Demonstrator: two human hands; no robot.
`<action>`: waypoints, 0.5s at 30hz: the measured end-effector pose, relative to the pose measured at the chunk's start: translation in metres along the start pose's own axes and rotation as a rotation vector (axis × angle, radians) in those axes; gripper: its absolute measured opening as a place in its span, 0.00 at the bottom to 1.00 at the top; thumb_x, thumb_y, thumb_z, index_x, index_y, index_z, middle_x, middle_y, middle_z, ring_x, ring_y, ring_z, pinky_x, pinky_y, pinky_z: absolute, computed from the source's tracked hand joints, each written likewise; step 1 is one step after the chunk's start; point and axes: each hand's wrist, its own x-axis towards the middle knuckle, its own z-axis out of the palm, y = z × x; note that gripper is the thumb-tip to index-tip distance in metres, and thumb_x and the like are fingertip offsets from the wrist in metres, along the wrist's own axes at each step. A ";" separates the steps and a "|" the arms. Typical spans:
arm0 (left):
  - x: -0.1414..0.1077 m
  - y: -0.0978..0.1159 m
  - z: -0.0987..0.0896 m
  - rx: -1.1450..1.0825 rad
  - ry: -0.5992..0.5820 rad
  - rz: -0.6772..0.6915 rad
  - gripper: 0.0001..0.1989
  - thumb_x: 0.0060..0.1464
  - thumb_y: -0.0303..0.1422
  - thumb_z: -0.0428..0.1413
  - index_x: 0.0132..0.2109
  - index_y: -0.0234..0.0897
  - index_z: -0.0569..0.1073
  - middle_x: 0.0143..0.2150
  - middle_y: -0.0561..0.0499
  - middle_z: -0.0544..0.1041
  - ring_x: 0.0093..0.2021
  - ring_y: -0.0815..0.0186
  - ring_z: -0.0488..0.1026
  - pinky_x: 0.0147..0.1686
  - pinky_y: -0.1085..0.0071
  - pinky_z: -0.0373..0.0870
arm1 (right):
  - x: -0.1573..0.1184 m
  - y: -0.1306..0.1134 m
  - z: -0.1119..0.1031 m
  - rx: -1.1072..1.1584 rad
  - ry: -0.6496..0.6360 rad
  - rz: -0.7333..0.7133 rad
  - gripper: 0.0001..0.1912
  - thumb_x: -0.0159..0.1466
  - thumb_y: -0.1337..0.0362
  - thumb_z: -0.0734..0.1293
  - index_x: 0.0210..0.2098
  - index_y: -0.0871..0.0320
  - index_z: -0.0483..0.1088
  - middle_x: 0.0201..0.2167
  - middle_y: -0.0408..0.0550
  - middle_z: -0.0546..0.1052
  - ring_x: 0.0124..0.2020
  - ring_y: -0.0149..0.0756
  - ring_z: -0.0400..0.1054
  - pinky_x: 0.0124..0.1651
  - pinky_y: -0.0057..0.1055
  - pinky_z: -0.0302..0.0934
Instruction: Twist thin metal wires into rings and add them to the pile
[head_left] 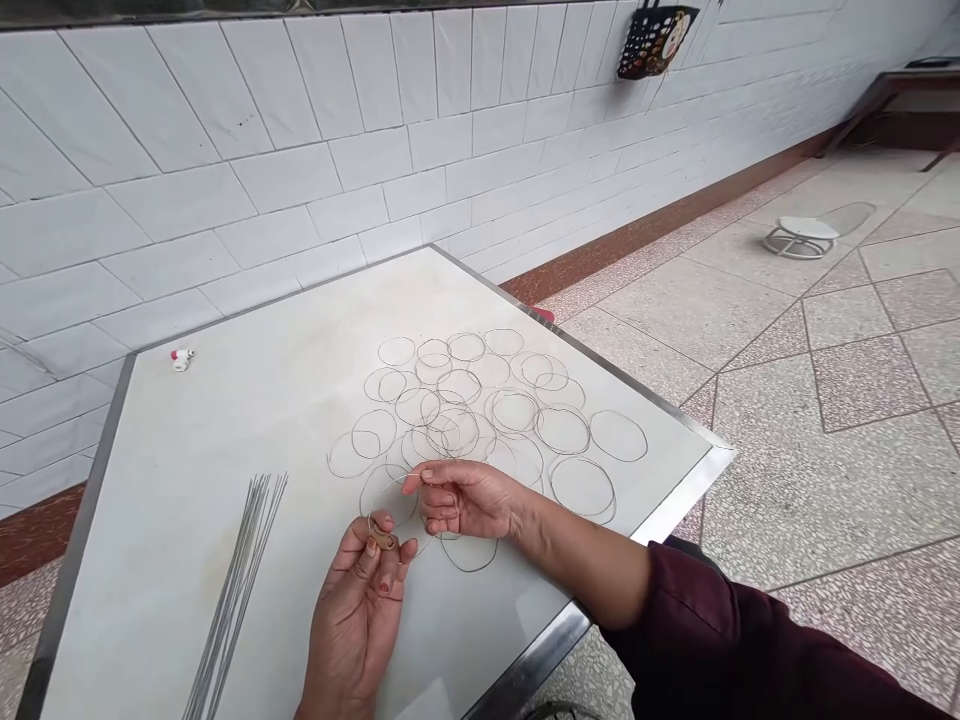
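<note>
Pinched by left hand [358, 605] and right hand [469, 497]: wire loop [391, 484] near scattered rings [454, 432]
Left hand also grips brown piece [383, 540]; slackened fingers could let wire spring

At lower centre, we pinch a small brown piece [383, 540] in our left hand [360, 600] and a thin wire [387, 485] in our right hand [471, 498]. Wire rings [459, 404] lie mid-frame, straight wires [234, 590] lower left.

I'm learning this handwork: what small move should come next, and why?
Likely, guide the curved wire toward the small brown piece with the right hand, since that hand pinches the wire while the left hand holds the piece.
</note>
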 end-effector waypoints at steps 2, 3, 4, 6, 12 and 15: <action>-0.001 0.000 0.001 0.031 -0.015 -0.012 0.12 0.40 0.31 0.72 0.31 0.37 0.77 0.38 0.54 0.76 0.17 0.82 0.56 0.40 0.68 0.77 | -0.001 0.000 -0.001 -0.016 -0.008 0.016 0.12 0.58 0.60 0.73 0.37 0.62 0.77 0.17 0.33 0.55 0.21 0.25 0.49 0.31 0.27 0.58; -0.001 0.000 0.001 0.039 -0.021 -0.009 0.12 0.40 0.31 0.72 0.31 0.37 0.77 0.38 0.54 0.76 0.17 0.82 0.56 0.38 0.69 0.77 | -0.001 0.000 -0.001 -0.024 -0.008 0.022 0.12 0.58 0.60 0.73 0.38 0.62 0.77 0.17 0.33 0.55 0.21 0.24 0.49 0.31 0.26 0.58; -0.002 0.000 0.002 0.040 -0.026 -0.001 0.11 0.40 0.31 0.72 0.31 0.37 0.77 0.38 0.54 0.76 0.17 0.82 0.55 0.37 0.70 0.76 | -0.001 0.000 -0.001 -0.030 -0.005 0.024 0.12 0.58 0.60 0.73 0.38 0.62 0.77 0.17 0.33 0.56 0.21 0.24 0.49 0.31 0.26 0.58; -0.002 0.000 0.002 0.027 -0.027 0.007 0.11 0.40 0.31 0.72 0.30 0.37 0.78 0.37 0.54 0.76 0.17 0.82 0.56 0.36 0.71 0.76 | -0.001 0.000 0.000 -0.029 0.014 0.017 0.12 0.58 0.61 0.73 0.38 0.62 0.77 0.17 0.33 0.57 0.21 0.24 0.50 0.31 0.26 0.58; -0.002 -0.001 -0.001 0.017 -0.066 -0.019 0.09 0.44 0.31 0.70 0.30 0.37 0.78 0.37 0.54 0.74 0.19 0.80 0.60 0.41 0.67 0.76 | -0.002 -0.002 -0.001 -0.061 0.036 0.045 0.15 0.60 0.55 0.72 0.38 0.62 0.76 0.15 0.32 0.55 0.20 0.25 0.50 0.31 0.27 0.59; -0.002 -0.001 -0.003 0.040 -0.131 -0.029 0.08 0.46 0.32 0.69 0.31 0.37 0.78 0.38 0.53 0.74 0.21 0.78 0.62 0.42 0.63 0.75 | -0.002 -0.002 -0.003 -0.078 0.014 0.048 0.14 0.60 0.56 0.72 0.38 0.62 0.76 0.15 0.31 0.53 0.19 0.24 0.48 0.30 0.26 0.57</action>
